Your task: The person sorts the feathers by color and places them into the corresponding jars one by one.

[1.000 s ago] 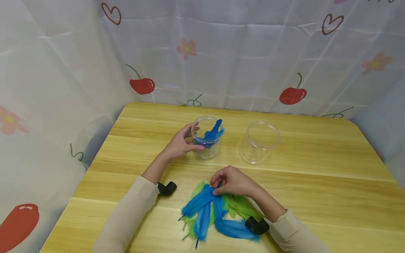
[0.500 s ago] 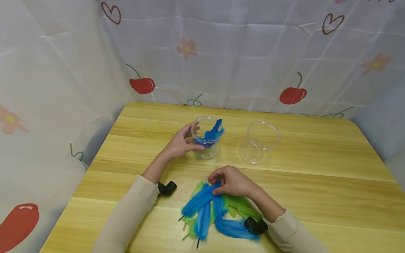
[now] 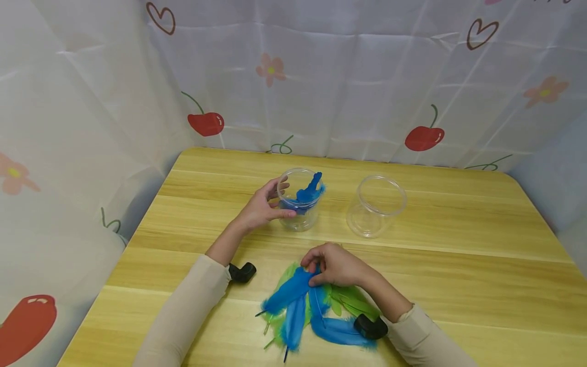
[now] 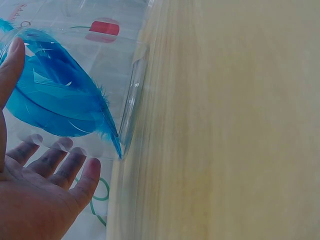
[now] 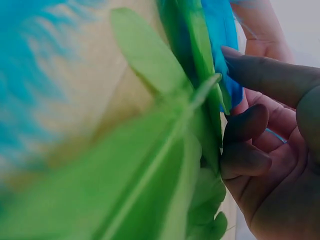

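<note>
Blue, downy-fringed feather pinched between thumb and fingers of right hand, above green feathers, toward near edge of table; left hand, curved, grips clear cylindrical jar of blue plumes nearer far edge; second jar right of it.

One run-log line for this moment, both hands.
left hand: grips clear jar, blue feathers inside | right hand: pinches blue feather, green feathers beneath | second jar: untouched
</note>
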Available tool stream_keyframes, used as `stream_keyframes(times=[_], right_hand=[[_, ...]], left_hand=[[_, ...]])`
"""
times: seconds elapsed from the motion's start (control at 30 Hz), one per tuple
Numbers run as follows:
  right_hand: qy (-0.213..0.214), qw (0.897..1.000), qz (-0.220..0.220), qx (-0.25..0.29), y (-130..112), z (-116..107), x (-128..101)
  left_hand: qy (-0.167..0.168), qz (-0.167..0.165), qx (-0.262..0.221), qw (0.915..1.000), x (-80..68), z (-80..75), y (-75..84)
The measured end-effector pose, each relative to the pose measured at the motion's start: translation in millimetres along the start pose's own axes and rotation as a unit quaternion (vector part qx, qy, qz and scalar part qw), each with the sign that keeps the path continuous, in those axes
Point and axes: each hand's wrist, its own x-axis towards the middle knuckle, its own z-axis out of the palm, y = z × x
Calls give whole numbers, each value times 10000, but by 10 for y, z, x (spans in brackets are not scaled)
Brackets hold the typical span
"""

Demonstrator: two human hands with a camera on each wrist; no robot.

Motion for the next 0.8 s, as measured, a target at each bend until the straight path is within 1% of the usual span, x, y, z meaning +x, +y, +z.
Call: stream_keyframes(times=[0.1, 0.2, 0.33, 0.43, 0.57, 0.8], right_hand=[[-48, 9999, -80, 69, 3, -14, -8], [-148, 9998, -59, 141, 3, -29, -19], [-371, 9991, -10, 187, 0, -42, -32], [-535, 9982, -101, 253, 11, -43, -37], [-654, 9960, -267, 551, 35, -45, -43], [-657, 9896, -499, 1178, 31, -84, -79]], left_hand=[[-18, 23, -15, 10000, 0, -1, 10], [-18, 14, -25, 10000, 0, -1, 17], [8, -28, -27, 10000, 5, 2, 17], [23, -42, -17, 10000, 4, 4, 15], [6, -18, -12, 10000, 0, 2, 9], [18, -21, 7, 10000, -10, 4, 17]])
